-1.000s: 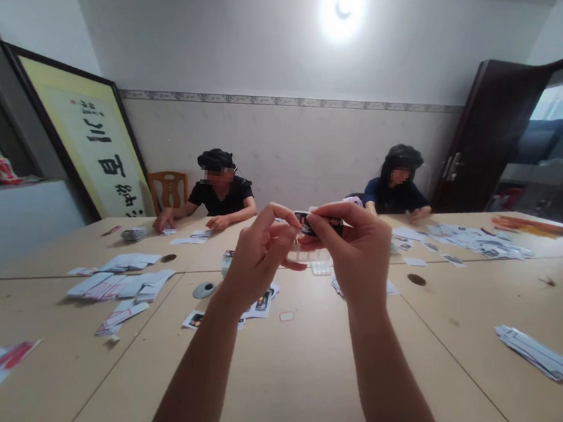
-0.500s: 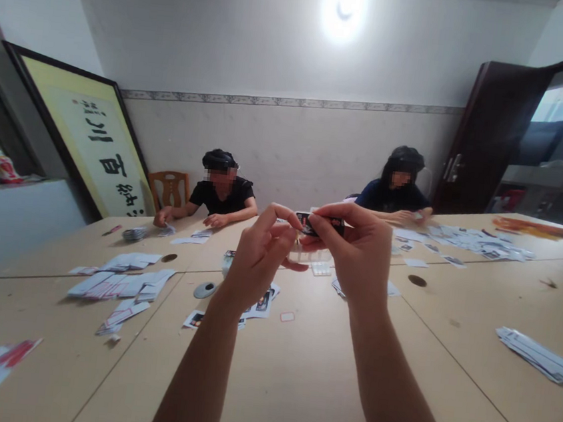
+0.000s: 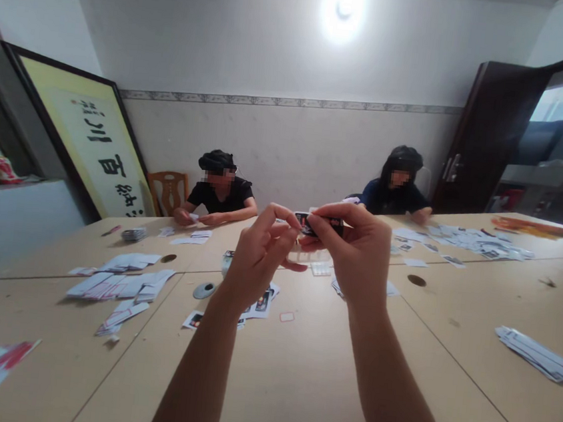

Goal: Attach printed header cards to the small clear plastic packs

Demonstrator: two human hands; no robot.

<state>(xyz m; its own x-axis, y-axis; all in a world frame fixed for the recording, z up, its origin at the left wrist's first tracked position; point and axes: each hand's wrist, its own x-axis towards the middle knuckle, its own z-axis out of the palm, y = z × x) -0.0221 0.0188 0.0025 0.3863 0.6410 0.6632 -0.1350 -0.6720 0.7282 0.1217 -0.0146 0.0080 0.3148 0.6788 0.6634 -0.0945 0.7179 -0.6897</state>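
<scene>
Raised above the table, my right hand (image 3: 361, 253) pinches a small black card with red and white print (image 3: 335, 225) between thumb and fingers. My left hand (image 3: 262, 256) is at the card's left end, its index fingertip and thumb closed against that edge, the other fingers curled below. Whether the black piece is a single card or a thin box, I cannot tell. Behind my hands, partly hidden, stands a clear plastic tray (image 3: 320, 268). Beneath my left forearm lie printed paper cards with dark pictures (image 3: 262, 303).
White paper slips (image 3: 117, 284) lie in piles on the left of the table (image 3: 304, 381). A bundle of folded paper (image 3: 534, 354) is at the right. Across the table sit two people, one (image 3: 220, 194) handling paper, the other (image 3: 399, 186) beside scattered cards (image 3: 479, 242).
My hands and the black card stay almost still. Across the table, the left person's hands have come together with a piece of paper, lifted from the tabletop.
</scene>
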